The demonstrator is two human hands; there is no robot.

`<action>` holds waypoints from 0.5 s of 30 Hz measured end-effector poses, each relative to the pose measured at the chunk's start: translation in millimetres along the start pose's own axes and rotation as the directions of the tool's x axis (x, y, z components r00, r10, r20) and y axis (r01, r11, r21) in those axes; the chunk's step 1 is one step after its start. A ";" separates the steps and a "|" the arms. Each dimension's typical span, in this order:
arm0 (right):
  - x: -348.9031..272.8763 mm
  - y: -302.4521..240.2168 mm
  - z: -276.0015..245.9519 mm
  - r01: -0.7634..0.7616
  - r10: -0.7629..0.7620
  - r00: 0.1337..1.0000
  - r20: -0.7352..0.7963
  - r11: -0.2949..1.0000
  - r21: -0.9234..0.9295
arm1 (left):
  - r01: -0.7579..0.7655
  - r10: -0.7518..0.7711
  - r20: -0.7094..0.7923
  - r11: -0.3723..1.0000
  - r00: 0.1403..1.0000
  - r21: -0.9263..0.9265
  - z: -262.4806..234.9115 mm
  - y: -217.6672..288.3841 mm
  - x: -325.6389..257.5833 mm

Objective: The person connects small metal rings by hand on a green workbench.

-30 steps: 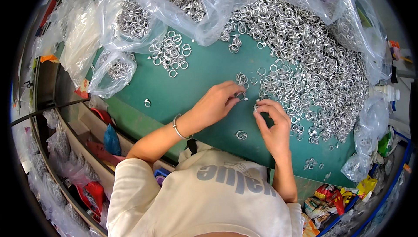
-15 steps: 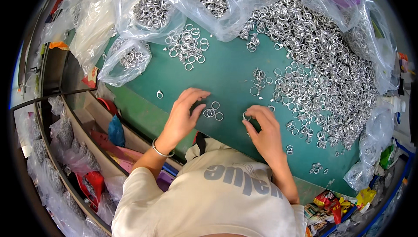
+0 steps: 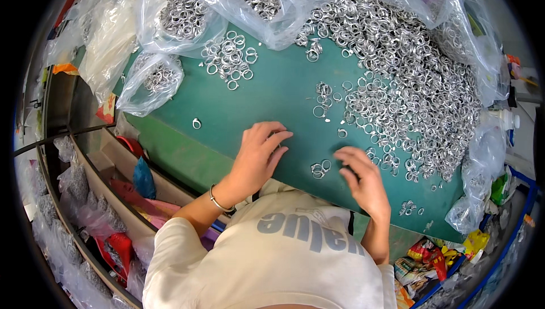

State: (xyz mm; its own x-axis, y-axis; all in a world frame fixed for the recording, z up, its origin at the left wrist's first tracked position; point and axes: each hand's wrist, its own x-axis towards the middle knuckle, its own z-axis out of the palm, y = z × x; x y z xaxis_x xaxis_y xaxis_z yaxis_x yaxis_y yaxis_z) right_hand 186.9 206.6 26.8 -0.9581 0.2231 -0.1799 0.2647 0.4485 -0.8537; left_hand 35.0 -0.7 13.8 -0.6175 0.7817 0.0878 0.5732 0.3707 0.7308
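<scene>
Small cluster of round, silver-coloured metal rings (image 3: 321,169) lies on the flat green table (image 3: 255,93), between the hands: rightward of the left hand (image 3: 258,153), just left of the right hand (image 3: 366,183), which is nearer. Cluster's longer spread runs roughly left to right. Right hand: fingers and thumb parted, no ring visible between them. Left hand: fingers curled; cannot tell whether anything is held. Large heap of silver-coloured metal rings (image 3: 409,87) beyond right hand.
</scene>
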 end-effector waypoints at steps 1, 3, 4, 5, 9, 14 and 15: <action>0.6 2.4 -0.3 -0.038 0.034 0.993 -0.109 0.999 -0.034 | -0.035 0.035 0.015 0.999 0.999 0.006 3.8 2.7 4.8; 5.4 8.3 -1.9 -0.122 0.089 0.941 -0.326 0.989 -0.082 | -0.065 0.064 0.027 0.996 0.998 0.055 15.8 10.0 17.1; 13.7 5.6 2.3 -0.059 -0.003 0.911 -0.413 0.989 -0.136 | -0.059 0.058 0.021 0.994 0.998 0.095 23.8 14.1 26.4; 22.8 3.8 6.8 0.020 -0.123 0.897 -0.425 0.971 -0.239 | -0.055 0.053 0.018 0.989 0.998 0.136 31.0 17.6 35.9; 36.2 8.7 17.8 0.050 -0.248 0.907 -0.339 0.865 -0.499 | -0.038 0.035 0.019 0.968 0.999 0.250 47.5 14.1 55.2; 18.2 21.6 5.2 -0.005 -0.203 0.884 -0.420 0.897 -0.442 | -0.040 0.044 -0.034 0.991 0.998 0.131 52.3 -1.6 65.4; 15.1 21.6 3.6 -0.040 -0.195 0.876 -0.441 0.882 -0.470 | -0.025 0.031 -0.052 0.993 0.998 0.112 52.6 -1.6 68.7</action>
State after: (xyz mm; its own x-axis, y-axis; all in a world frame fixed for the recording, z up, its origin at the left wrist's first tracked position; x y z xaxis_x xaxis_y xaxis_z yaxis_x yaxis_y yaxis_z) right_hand 177.8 216.5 3.8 -0.8428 0.4893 0.2242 0.3232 0.7932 -0.5162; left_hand 20.0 78.8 -17.0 -0.6267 0.7656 0.1456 0.6453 0.4049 0.6478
